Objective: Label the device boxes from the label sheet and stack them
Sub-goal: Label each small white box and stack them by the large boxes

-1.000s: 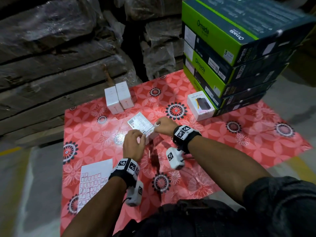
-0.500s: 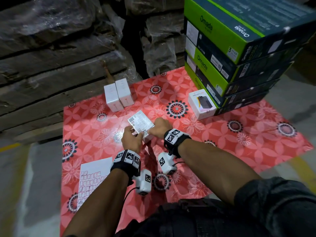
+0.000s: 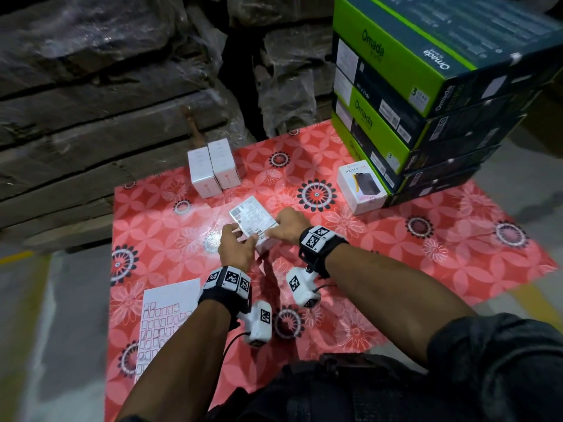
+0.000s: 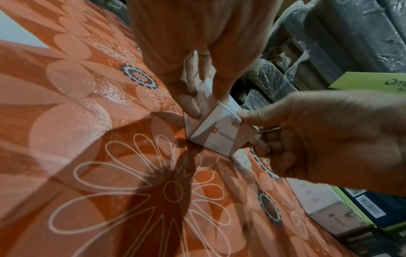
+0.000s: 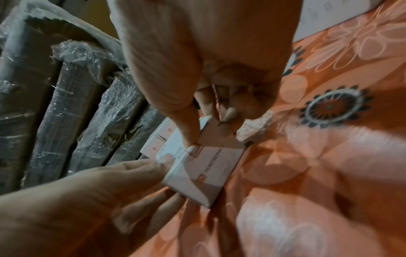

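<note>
Grey floor, seemingly plastic-wrapped cartons, dim light

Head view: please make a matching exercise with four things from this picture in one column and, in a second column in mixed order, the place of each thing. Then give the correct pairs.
Things:
1. label sheet
2. pair of white boxes
3. Halley box
4. printed white box

Places:
A. held between the left hand and the right hand
B. against the foot of the green box stack
C. near edge of the red floral mat, left of the left forearm
D. upright side by side at the mat's far edge

Pairs: 1-C, 2-D, 3-B, 4-A
</note>
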`<action>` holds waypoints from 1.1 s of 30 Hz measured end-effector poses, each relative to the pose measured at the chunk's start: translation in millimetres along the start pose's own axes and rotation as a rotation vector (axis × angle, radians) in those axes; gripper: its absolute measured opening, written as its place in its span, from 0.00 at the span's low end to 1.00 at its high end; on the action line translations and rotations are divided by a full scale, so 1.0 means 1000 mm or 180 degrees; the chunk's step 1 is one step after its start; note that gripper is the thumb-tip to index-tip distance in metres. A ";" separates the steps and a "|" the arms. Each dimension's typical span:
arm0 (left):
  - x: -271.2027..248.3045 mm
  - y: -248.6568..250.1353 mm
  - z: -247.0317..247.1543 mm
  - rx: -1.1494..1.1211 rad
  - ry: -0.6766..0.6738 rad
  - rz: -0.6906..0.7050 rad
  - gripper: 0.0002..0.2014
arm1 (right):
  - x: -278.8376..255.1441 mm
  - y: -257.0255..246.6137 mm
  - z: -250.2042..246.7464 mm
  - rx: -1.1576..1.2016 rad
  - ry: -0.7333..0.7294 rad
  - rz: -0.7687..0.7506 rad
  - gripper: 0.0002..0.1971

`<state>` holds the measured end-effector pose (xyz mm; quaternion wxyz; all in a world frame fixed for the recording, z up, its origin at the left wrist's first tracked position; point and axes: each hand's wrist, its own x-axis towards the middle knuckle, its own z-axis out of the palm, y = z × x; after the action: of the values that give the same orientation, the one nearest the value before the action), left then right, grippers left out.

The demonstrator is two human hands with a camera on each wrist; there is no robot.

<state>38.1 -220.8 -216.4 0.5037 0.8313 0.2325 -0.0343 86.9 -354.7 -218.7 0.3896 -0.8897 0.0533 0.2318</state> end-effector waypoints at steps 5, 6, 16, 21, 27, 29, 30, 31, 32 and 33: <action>0.009 -0.007 0.004 -0.0215 0.0018 -0.0257 0.27 | -0.009 0.010 -0.001 -0.0710 -0.0078 -0.0445 0.11; 0.010 -0.007 0.004 -0.0174 0.0022 -0.0227 0.26 | -0.008 0.010 0.004 -0.0972 0.0104 -0.0447 0.12; 0.020 -0.011 0.006 -0.0326 -0.0146 -0.0422 0.13 | -0.011 0.006 0.010 -0.1170 0.0439 -0.0432 0.15; 0.027 -0.005 -0.004 -0.0830 -0.0311 -0.0618 0.05 | -0.018 0.002 0.001 -0.0949 0.0474 -0.0816 0.16; 0.031 0.026 -0.027 -0.1796 -0.0326 -0.0935 0.04 | -0.027 -0.017 -0.015 -0.0438 0.0409 -0.1084 0.23; 0.032 0.034 -0.031 -0.1811 -0.0312 -0.1011 0.03 | -0.028 -0.024 -0.019 -0.0346 0.0419 -0.1113 0.22; 0.033 0.037 -0.033 -0.1802 -0.0334 -0.1024 0.03 | -0.029 -0.027 -0.021 -0.0341 0.0426 -0.1110 0.22; 0.034 0.038 -0.033 -0.1801 -0.0374 -0.1037 0.03 | -0.030 -0.028 -0.024 -0.0353 0.0444 -0.1106 0.21; 0.033 0.041 -0.034 -0.1781 -0.0430 -0.1027 0.04 | -0.032 -0.029 -0.026 -0.0363 0.0463 -0.1107 0.21; 0.033 0.042 -0.034 -0.1755 -0.0479 -0.1012 0.05 | -0.033 -0.029 -0.027 -0.0357 0.0490 -0.1106 0.21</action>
<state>79.0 -196.1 -174.9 0.7140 0.6120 0.3220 -0.1095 76.0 -357.2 -168.4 0.3683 -0.9210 -0.0844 0.0949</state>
